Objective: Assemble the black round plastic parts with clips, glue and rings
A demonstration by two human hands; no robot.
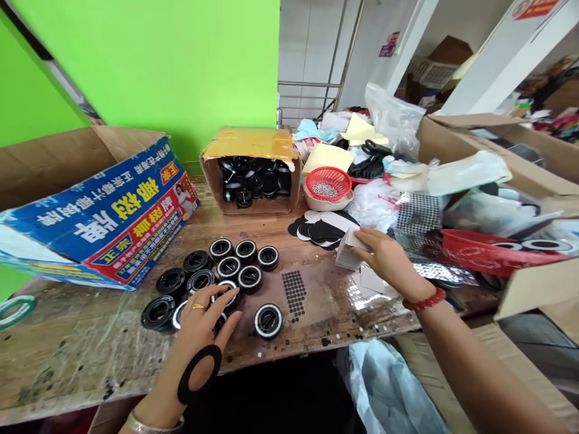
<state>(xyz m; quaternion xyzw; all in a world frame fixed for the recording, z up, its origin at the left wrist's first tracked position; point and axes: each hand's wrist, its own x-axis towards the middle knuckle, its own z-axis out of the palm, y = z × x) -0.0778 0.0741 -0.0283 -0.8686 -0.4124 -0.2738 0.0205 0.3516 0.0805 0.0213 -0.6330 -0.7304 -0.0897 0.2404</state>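
Both hands are out over the wooden table, well apart from each other. The left hand lies palm down with its fingers spread and closes on nothing; its fingertips rest on the near edge of a cluster of black round caps with bright rims. A flat black ring lies against the back of that wrist. One more cap sits alone just to the right of the left hand's fingers, and beyond it, between the two hands, is a patch of small black dots on the tabletop.

The right hand is closed on a white stack of sheets, thumb on top and fingers underneath, holding it just above the table. A red bead bracelet circles that wrist. Just past the stack lie black and white oval pieces, and farther on stands a red basket with small metal bits inside.

Beyond the left hand's caps stands an open cardboard box full of black parts. To the left of that hand lies a blue printed carton on its side. To the right of the right hand sits a red tray among plastic bags and cartons.
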